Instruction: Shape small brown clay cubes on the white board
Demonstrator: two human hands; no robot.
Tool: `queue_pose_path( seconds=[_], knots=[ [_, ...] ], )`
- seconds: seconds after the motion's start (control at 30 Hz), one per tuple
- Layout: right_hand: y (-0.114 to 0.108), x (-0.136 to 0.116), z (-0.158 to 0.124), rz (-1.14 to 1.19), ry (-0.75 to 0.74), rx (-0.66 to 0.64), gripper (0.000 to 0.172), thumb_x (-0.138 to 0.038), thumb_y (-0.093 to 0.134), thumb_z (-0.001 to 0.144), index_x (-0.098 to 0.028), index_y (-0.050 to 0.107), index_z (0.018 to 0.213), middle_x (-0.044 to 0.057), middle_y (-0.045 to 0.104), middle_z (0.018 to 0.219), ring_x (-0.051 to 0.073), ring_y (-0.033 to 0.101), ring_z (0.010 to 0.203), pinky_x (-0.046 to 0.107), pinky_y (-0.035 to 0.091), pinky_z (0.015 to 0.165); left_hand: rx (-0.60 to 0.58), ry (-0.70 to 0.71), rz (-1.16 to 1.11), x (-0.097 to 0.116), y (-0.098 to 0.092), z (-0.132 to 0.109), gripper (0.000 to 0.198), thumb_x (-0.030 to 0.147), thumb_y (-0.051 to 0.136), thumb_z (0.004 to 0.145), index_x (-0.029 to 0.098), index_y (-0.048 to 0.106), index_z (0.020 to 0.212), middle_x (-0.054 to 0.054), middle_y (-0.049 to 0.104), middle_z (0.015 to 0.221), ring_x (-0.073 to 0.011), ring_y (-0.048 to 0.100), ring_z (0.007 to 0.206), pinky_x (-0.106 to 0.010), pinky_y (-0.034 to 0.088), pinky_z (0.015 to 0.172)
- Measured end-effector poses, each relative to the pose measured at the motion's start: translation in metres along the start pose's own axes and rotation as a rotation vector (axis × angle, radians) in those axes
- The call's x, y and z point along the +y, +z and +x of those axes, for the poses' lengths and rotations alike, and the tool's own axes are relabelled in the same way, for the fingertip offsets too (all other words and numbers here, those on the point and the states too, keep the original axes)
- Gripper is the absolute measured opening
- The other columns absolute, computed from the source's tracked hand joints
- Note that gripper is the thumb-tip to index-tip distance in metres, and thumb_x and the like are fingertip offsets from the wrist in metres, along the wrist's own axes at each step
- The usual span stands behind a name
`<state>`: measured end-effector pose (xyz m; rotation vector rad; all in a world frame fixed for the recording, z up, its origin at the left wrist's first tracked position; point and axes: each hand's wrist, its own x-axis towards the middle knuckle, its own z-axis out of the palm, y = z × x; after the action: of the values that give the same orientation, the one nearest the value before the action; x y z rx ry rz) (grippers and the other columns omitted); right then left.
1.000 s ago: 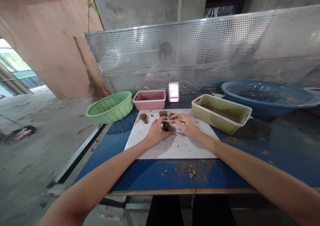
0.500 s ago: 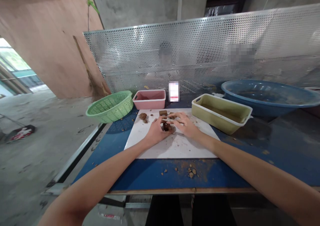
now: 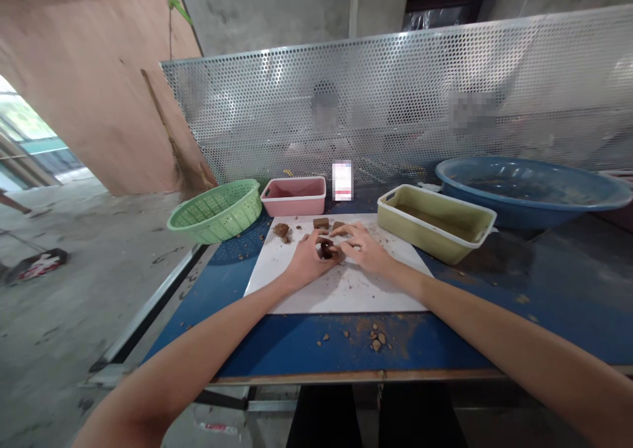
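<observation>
My left hand (image 3: 307, 258) is curled around a dark brown lump of clay (image 3: 326, 250) over the white board (image 3: 297, 293). From the other side my right hand (image 3: 363, 247) closes on the same lump with bent fingers. Much of the lump is hidden behind the fingers, so its full shape does not show. Just beyond the hands lies a small brown block (image 3: 321, 224), and part of a second block (image 3: 338, 225) shows beside my right fingertips. A rough clay clump (image 3: 281, 231) rests at the board's far left.
Behind the board stand a green basket (image 3: 217, 214), a pink bin (image 3: 295, 205) and a yellow-green bin (image 3: 435, 227) with brownish contents. A large blue basin (image 3: 524, 204) is at the right. Crumbs (image 3: 377, 339) lie on the blue table near its front edge.
Both hands stay around the clay lump; the right fingers have shifted slightly on it. The whole view has moved a little. A person's foot now shows at the far left.
</observation>
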<state>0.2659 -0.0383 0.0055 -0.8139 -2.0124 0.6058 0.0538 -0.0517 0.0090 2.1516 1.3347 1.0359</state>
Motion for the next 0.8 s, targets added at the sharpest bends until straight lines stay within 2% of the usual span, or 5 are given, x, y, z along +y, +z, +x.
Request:
queue_pose_path(
  seconds=[0.1,0.27,0.43,0.67,0.8],
  knots=[
    [-0.0012,0.0021,0.0006,0.007,-0.027,-0.019,0.033,-0.038,0.051,0.109,-0.033,0.076,0.088,0.004,0.074,0.124,0.032,0.058,0.128,0.068,0.045,0.119,-0.006,-0.011,0.008,-0.002,0.0002,0.0001,0.06,0.043,0.088,0.076,0.024,0.062,0.127,-0.009,0.081,0.115,-0.0318,0.076,0.107,-0.047,0.06,0.092],
    [-0.004,0.0045,-0.0006,-0.041,-0.014,0.003,0.032,-0.038,0.051,0.107,-0.032,0.077,0.089,0.006,0.073,0.118,0.031,0.058,0.124,0.066,0.048,0.116,-0.012,-0.007,-0.033,-0.0029,0.0002,-0.0004,0.062,0.04,0.089,0.076,0.024,0.061,0.13,-0.01,0.081,0.115,-0.0315,0.076,0.109,-0.047,0.06,0.094],
    [-0.0066,0.0047,0.0001,-0.126,-0.137,-0.068,0.041,-0.031,0.053,0.105,-0.03,0.071,0.068,0.006,0.071,0.113,0.032,0.058,0.115,0.067,0.045,0.114,-0.004,-0.02,-0.031,-0.0004,0.0001,-0.0005,0.062,0.038,0.089,0.075,0.023,0.061,0.129,-0.01,0.081,0.111,-0.0319,0.076,0.109,-0.048,0.06,0.094],
    [-0.0061,0.008,0.0023,-0.119,-0.153,-0.071,0.042,-0.032,0.056,0.104,-0.028,0.067,0.063,0.007,0.07,0.108,0.03,0.057,0.111,0.067,0.04,0.116,-0.004,-0.021,-0.028,0.0005,-0.0001,-0.0006,0.062,0.039,0.089,0.075,0.023,0.061,0.128,-0.011,0.081,0.112,-0.0325,0.075,0.11,-0.049,0.059,0.097],
    [-0.0057,0.0086,0.003,-0.12,-0.152,-0.089,0.043,-0.032,0.056,0.104,-0.028,0.068,0.063,0.008,0.071,0.109,0.031,0.057,0.113,0.064,0.044,0.114,-0.004,-0.02,-0.018,0.0021,-0.0007,-0.0007,0.061,0.041,0.088,0.075,0.023,0.061,0.127,-0.01,0.08,0.113,-0.0322,0.075,0.109,-0.049,0.058,0.097]
  ],
)
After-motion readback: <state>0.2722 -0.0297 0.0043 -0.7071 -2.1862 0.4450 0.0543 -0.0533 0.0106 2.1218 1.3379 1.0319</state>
